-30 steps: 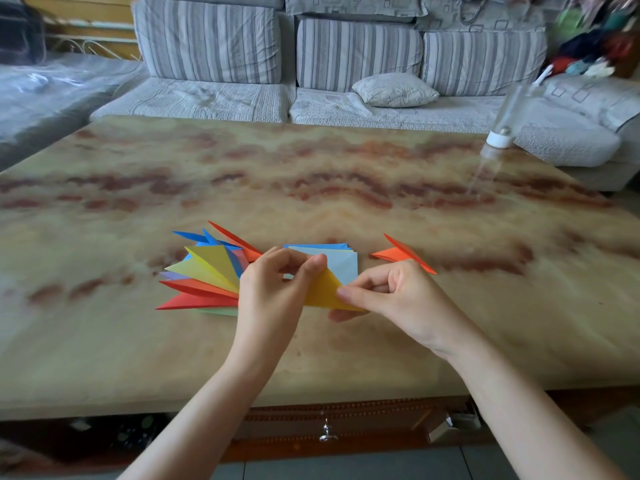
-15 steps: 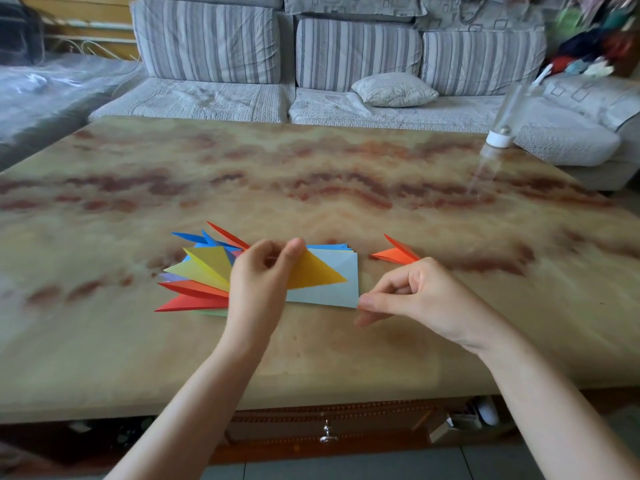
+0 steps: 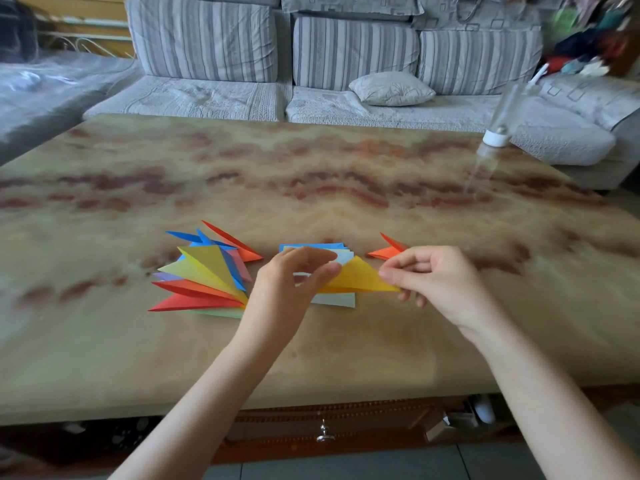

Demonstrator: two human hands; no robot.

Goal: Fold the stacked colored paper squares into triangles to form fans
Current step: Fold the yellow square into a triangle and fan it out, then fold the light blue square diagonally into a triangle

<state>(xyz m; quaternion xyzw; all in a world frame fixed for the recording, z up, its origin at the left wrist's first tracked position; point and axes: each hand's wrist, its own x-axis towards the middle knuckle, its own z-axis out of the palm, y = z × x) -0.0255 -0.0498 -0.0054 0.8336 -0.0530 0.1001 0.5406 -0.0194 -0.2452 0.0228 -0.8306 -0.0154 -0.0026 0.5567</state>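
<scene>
A folded yellow triangle is pinched at both ends: its left end between the thumb and curled fingers of the left hand, its right tip between thumb and forefinger of the right hand. It is held just above the table. Directly under the grip, the stack of unfolded squares is seen. Left of the grip, a fan of finished triangles is spread. Just beyond the right hand, a small orange folded piece is laid.

Two risks are judged likely. With so light a pinch, the layers could be slid apart and the crease set crooked. The fan could also be scattered by the nearby left wrist.

No brand, label or writing can be read.
</scene>
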